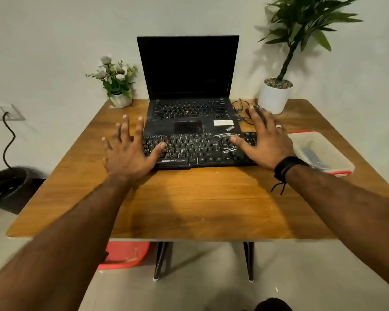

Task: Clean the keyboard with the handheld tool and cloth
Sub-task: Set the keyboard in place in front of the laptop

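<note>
A black external keyboard (195,151), streaked with white dust, lies on the wooden table (189,205) in front of an open black laptop (189,90). My left hand (128,151) hovers with fingers spread over the keyboard's left end, its thumb above the keys. My right hand (263,140) is spread over the right end and wears a dark wristband. Neither hand holds anything. A clear plastic box (319,151) with a red rim sits right of the keyboard with dark items inside. No cloth is visible.
A small white flower pot (117,86) stands at the back left and a tall plant in a white pot (275,95) at the back right. Black cables (240,111) lie beside the laptop. A red tub (126,254) sits under the table, a black bin (7,187) at left.
</note>
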